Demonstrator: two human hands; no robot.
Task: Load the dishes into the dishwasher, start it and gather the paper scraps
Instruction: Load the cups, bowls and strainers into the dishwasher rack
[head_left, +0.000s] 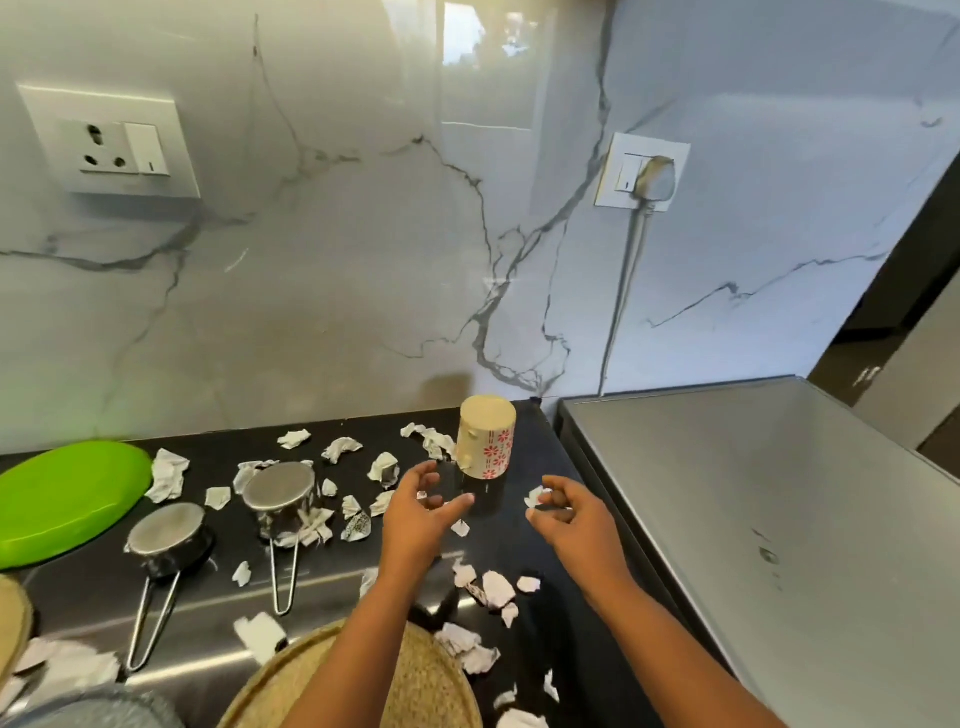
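Paper scraps (340, 449) lie all over the dark counter (535, 431), from the back wall (311, 260) to the near edge. Most are white & crumpled.

R hand (576, 519) is low over the counter, on the side of the grey box (753, 493). Its thumb & first fingers are curled & pinch one scrap (534, 497). L hand (415, 514) is beside it, a bit apart. Its fingers are loose & spread, thumb out, w/ nothing held that I can see. One small bit of paper lies on the counter btw. the two hands.

Cup (485, 441) w/ red flowers stands upside down just behind the hands, near the wall.

Back pan (280, 488) sits upside down, left of the L hand, w/ paper bits touching it. Front pan (169, 538) is also upside down, nearer & more to the left. Both wire handles point toward the person.

Green plate (67, 499) lies upside down at far left, w/ a paper bit at its right edge.

Round woven mat (415, 686) is at the bottom, under the L arm.

Grey box has a flat top & stands just beside the counter on the right.

Wall is white w/ grey lines. Socket (111, 143) is up at the left. Plug (655, 174) sits in another socket at the right, & its cord (621, 296) runs down the wall toward the grey box.
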